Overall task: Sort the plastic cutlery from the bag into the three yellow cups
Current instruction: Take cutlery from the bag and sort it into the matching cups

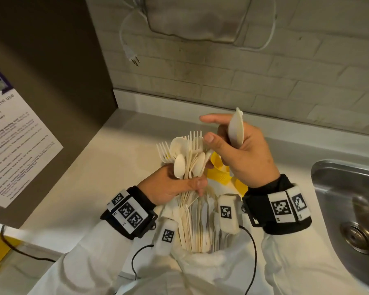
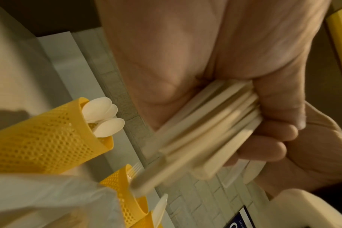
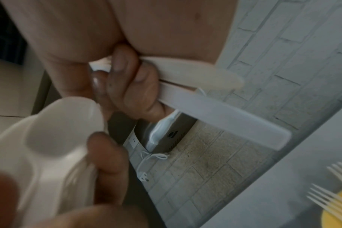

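Left hand [image 1: 175,184] is clenched round a mixed bundle of plastic forks and spoons [image 1: 185,158], gripping the handles mid-length, heads fanned upward. The left wrist view confirms it: flat handles stacked against the palm, fingers [image 2: 279,135] wrapped over them.

Right hand [image 1: 239,150] grasps spoons [image 1: 235,127] already picked out, held by the handles with the bowls pointing up past the knuckles. In the right wrist view at least two handles [image 3: 215,111] sit under the curled fingers. Its thumb and forefinger reach toward the bundle's heads; I cannot tell whether they are touching a piece.

The bag [image 1: 202,226], white plastic, sits open just below both wrists with more cutlery standing in it. The yellow cups are mostly hidden behind the hands in the head view. The left wrist view shows one perforated yellow cup [image 2: 45,138] holding spoons, a second perforated cup [image 2: 123,199] beside it with fork tines showing, and a sliver of a third cup [image 2: 146,222] with what may be a knife.

Handling, my judgement: pieces are light, stiff and smooth, so they slide against each other easily. Fork tines interlock and could drag neighbours out. Best taken one at a time by the neck or head, pulled straight along the handle axis while the left hand's hold stays firm.

I judge the sorting to be well underway, with much left.
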